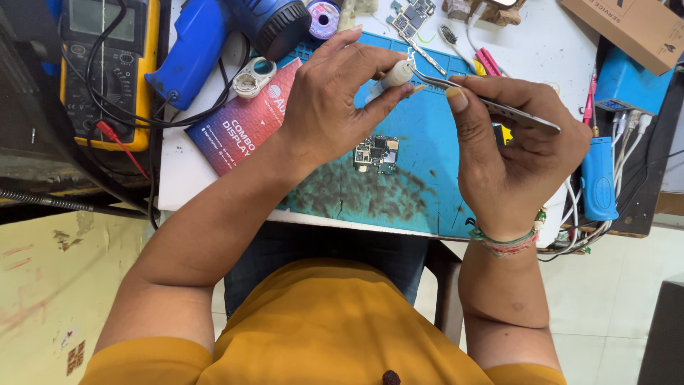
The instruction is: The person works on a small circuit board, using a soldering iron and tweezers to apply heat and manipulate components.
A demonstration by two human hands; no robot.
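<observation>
Both hands meet above the blue mat (420,142) at the middle of the desk (548,50). Our left hand (335,107) pinches a small white tube (393,77) between thumb and fingertips, nozzle pointing right; our right hand (520,153) is closed around metal tweezers (491,105), thumb on top, whose tips reach the nozzle. Whether anything sits between the tips we cannot tell.

Below the hands, a small circuit board (377,153) lies flat on the mat, well clear of both, towards the near edge where the mat is smeared dark.

To do this well, we judge it best to keep both wrists close together so tube and tweezer tips do not drift apart, squeeze the tube only lightly, and hold the work over the mat so any drip misses the board.

Towards the far left corner lie a yellow multimeter (107,64), a blue hot-air gun (221,36) and a printed red-and-blue packet (246,121); a second board (412,16) lies at the far edge.
</observation>
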